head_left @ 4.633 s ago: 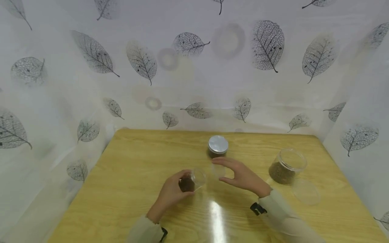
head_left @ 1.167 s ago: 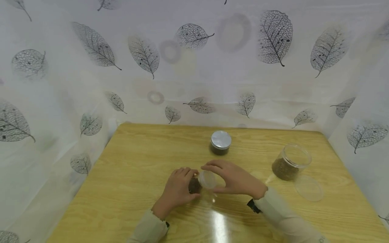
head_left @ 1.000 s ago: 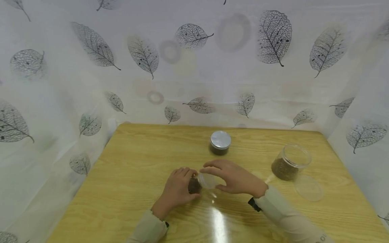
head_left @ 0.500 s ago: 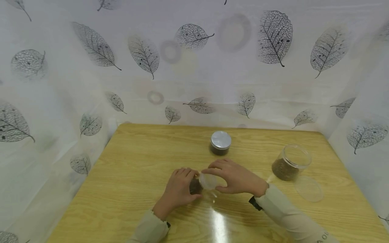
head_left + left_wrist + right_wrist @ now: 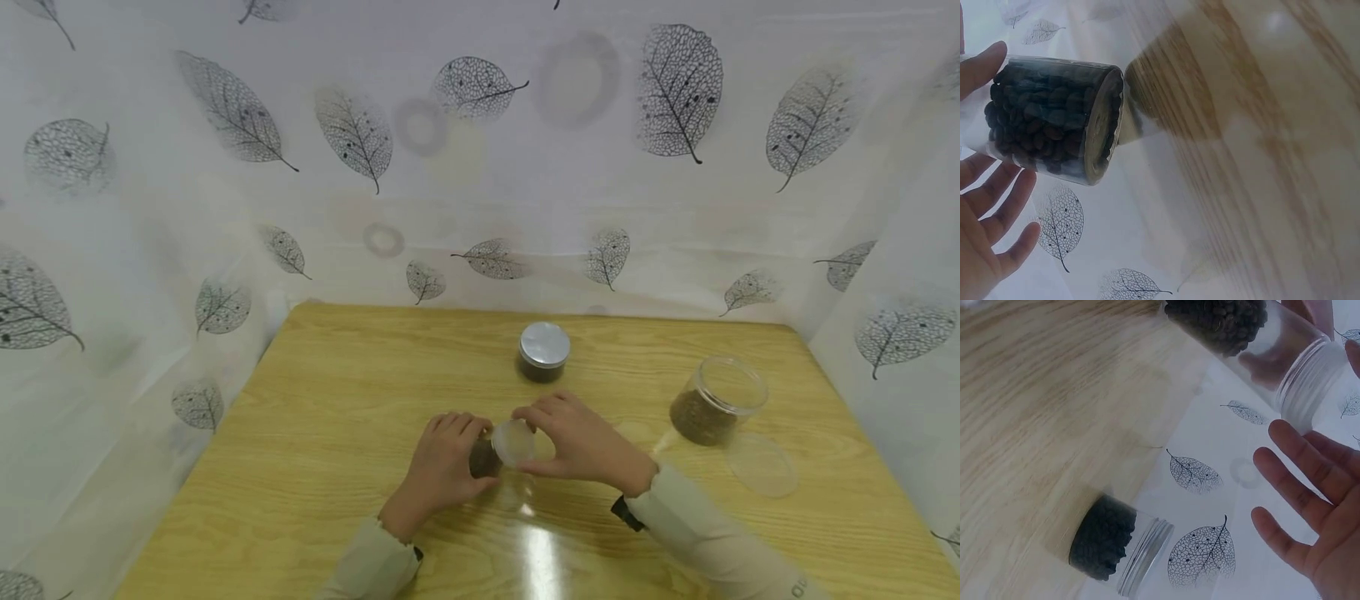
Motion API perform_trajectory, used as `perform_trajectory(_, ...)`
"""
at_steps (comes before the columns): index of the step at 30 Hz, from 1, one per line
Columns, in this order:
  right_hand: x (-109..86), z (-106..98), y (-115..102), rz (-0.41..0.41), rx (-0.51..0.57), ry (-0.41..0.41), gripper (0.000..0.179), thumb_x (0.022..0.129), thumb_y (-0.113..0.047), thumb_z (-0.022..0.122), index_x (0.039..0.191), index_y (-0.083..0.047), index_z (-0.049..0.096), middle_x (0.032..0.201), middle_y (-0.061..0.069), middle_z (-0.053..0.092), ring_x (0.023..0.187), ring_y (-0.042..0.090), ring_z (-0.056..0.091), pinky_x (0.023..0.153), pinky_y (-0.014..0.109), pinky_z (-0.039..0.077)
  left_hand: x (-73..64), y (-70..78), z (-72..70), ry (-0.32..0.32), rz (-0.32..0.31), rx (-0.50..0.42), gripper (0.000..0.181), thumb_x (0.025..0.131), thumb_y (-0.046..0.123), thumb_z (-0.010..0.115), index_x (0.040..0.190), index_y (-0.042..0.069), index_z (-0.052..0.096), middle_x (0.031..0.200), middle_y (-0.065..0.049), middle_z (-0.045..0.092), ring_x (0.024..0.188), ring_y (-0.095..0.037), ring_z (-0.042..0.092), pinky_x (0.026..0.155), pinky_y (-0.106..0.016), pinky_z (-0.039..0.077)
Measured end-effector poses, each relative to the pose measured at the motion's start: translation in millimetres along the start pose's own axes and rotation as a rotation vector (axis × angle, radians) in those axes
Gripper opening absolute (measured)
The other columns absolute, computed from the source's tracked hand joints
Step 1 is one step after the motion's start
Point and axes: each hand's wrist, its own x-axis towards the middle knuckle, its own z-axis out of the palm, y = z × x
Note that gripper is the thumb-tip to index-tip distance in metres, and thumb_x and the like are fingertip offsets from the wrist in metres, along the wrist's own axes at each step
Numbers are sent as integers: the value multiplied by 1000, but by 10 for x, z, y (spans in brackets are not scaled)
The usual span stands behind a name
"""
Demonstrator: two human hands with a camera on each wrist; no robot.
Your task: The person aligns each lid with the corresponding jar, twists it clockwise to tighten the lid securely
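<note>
My left hand (image 5: pixel 438 467) grips a clear jar (image 5: pixel 1054 119) around its side. The jar is partly full of dark beans (image 5: pixel 1219 322), which look like coffee beans. It is tilted, its mouth towards my right hand (image 5: pixel 588 442). A translucent lid (image 5: pixel 513 443) covers the mouth. My right hand pinches the lid's rim, thumb below and forefinger above, while the other fingers (image 5: pixel 1288 540) spread free of it in the right wrist view. The left palm hides part of the jar in the head view.
A jar with a silver lid (image 5: pixel 544 346) and dark beans stands behind the hands. At the right is a larger uncovered jar (image 5: pixel 701 417) with brown contents, and a clear disc lid (image 5: pixel 763 465) lies flat beside it. A leaf-patterned sheet (image 5: pixel 495 192) surrounds the wooden table (image 5: pixel 360 358).
Earliest, the right hand held the lid apart from the jar; now it sits over the mouth. The right fingers loosened on the rim, then pinched it again. The left hand keeps its grip.
</note>
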Motion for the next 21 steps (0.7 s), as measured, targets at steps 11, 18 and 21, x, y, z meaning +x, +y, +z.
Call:
perform_trajectory(11,29,-82,37,16,20,-96,79,67,-48,78,131,-11,50,110,1,64,103,20,59,95,44,47,8,-17,5,-6,-8,-27,67,57,47,86,109,16,59,105,2,65,99,-18,60,92,-40,47)
perform_trajectory(18,100,-156,90,-211,-34,-125,79,68,-22,83,138,-21,46,134,1,55,122,22,51,100,44,44,-2,-29,15,-31,-17,-32,67,59,51,84,110,17,58,106,3,63,101,-18,59,94,-40,46)
perform_trajectory(21,105,-155,84,-231,-46,-119,70,70,-20,81,134,-20,52,126,-1,60,118,21,54,98,42,45,-3,-28,22,-31,-18,-39,68,59,52,84,111,17,58,107,3,63,102,-18,59,94,-40,46)
